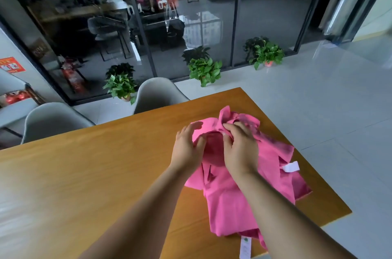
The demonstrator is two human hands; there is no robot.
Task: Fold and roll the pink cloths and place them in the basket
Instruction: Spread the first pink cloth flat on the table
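A heap of pink cloths (229,201) lies on the right part of the wooden table (95,174), with white labels sticking out at the right and near edges. My left hand (186,148) grips the left side of a bunched fold at the top of the heap. My right hand (239,148) pinches the cloth just beside it, fingers curled into the fabric. The two hands are close together over the far end of the heap. No basket is in view.
Two grey chairs (157,93) stand at the table's far side. Beyond them, potted plants (204,70) line a glass wall. The table's right edge (318,171) runs close to the cloths. Pale tiled floor lies to the right.
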